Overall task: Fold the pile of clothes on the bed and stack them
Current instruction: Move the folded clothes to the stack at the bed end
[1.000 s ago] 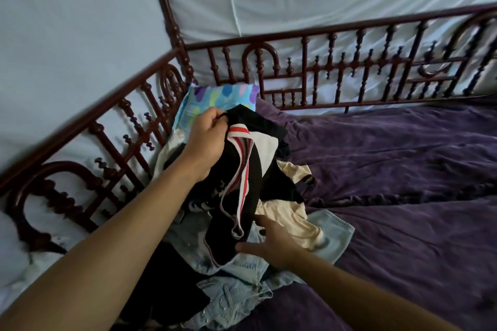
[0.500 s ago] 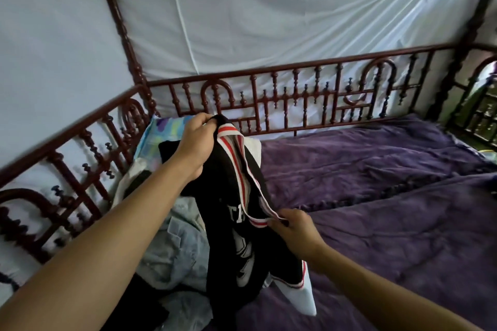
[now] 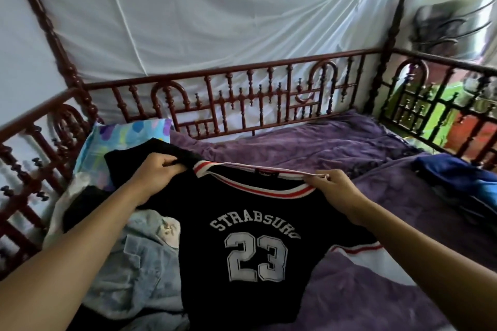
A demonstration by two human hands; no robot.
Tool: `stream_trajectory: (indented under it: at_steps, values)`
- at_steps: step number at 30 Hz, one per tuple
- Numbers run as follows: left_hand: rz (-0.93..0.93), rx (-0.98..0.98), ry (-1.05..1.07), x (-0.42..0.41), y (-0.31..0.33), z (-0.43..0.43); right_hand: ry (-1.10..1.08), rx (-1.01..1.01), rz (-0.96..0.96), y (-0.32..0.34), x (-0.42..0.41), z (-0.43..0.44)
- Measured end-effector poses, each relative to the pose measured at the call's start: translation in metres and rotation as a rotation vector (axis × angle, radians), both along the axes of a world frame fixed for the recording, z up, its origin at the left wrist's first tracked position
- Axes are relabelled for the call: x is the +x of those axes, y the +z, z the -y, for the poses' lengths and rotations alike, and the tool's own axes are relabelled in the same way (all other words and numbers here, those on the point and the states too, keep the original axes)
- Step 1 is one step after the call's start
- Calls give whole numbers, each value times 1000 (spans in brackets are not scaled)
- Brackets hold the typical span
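left hand (image 3: 158, 173), right hand (image 3: 336, 191), each grip pinching collar of black jersey (image 3: 242, 250), jersey overlapping denim pile (image 3: 139, 263) at left edge of bed (image 3: 309, 148), blurred blue cloth (image 3: 462, 180) far right

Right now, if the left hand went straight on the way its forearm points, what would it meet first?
Probably the wooden bed rail behind the purple blanket; the left hand, gripping the black jersey, seems raised above the bedding, though depth is unclear.

black jersey (image 3: 242, 223), purple bedspread (image 3: 322, 148)
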State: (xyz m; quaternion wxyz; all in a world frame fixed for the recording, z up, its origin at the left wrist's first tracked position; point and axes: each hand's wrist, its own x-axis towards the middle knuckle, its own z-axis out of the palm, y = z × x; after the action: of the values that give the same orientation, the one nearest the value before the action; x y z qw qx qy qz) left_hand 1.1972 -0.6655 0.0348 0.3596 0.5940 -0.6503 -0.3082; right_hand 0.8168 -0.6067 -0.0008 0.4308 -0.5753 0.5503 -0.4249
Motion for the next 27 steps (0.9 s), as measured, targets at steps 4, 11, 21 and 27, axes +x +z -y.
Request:
stream_trajectory:
  at_steps: [4,11,21,27]
  values:
    - [86,-134,-3,4,-5,33,105,124,76,-3,7,-7]
    - [393,-385,-143,-21,-8,103,97,83,31,-21,-5,-4]
    - [767,-223,-492,-190,-67,189,-597,140,-463,-112,-143,-19]
    - [792,-325,-468,-351,-119,232,-687,265,-561,-182,-257,2]
